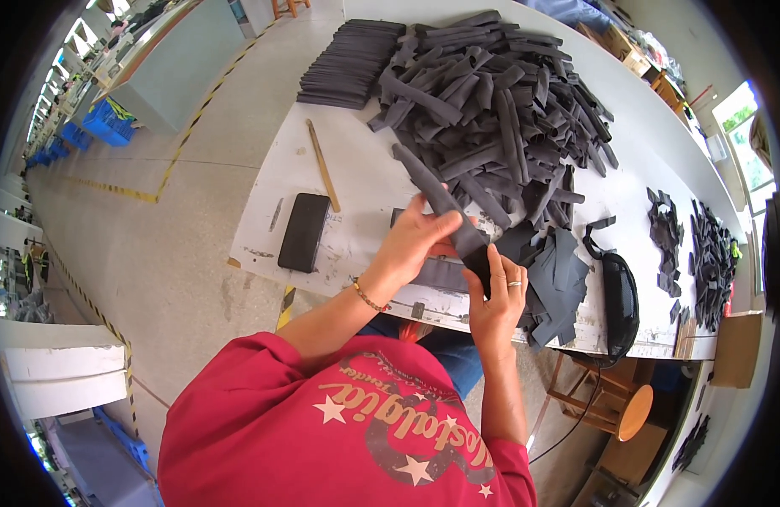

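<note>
Between my two hands slants a dark grey fabric strip (427, 181), its far end pointing up and left over the table. My left hand (411, 239) grips it around the middle, thumb on top. At its near end, my right hand (500, 306) pinches the strip between thumb and fingers; a darker, smoother patch shows there, and I cannot tell whether it is a separate piece. Beneath my hands another dark strip (442, 275) lies along the table's near edge. Just right of my right hand is a pile of flat dark pieces (557, 283).
A large heap of loose dark strips (508, 110) covers the table's far side, beside a neat stack (349, 63). To the left lie a black phone (304, 233) and a wooden stick (323, 165). A black cabled object (620, 304) sits right, above a wooden stool (631, 412).
</note>
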Action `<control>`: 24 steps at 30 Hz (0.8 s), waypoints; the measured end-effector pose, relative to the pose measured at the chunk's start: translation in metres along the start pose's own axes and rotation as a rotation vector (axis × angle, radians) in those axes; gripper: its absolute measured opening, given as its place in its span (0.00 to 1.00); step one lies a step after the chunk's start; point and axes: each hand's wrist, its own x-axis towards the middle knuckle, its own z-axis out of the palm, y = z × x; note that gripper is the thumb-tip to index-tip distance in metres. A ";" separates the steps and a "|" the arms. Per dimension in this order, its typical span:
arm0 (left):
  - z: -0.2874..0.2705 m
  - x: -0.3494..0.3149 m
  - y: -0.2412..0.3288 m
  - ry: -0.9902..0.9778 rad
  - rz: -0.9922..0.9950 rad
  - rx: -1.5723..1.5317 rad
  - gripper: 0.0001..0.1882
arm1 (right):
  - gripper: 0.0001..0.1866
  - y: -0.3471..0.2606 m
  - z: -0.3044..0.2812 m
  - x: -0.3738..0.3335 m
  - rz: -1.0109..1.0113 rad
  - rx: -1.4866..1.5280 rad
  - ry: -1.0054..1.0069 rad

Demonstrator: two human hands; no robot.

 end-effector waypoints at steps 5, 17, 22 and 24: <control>-0.003 0.003 -0.029 -0.246 -0.073 -0.171 0.17 | 0.26 -0.018 0.024 0.002 0.012 0.088 0.042; -0.009 -0.001 -0.032 -0.061 0.076 -0.058 0.17 | 0.17 -0.010 0.029 -0.004 -0.048 0.221 -0.144; -0.018 -0.007 -0.022 -0.017 -0.052 -0.122 0.14 | 0.16 -0.027 0.038 0.007 -0.016 0.236 -0.134; -0.020 -0.006 -0.017 -0.006 -0.045 -0.116 0.14 | 0.14 -0.025 0.028 -0.004 0.025 0.249 -0.175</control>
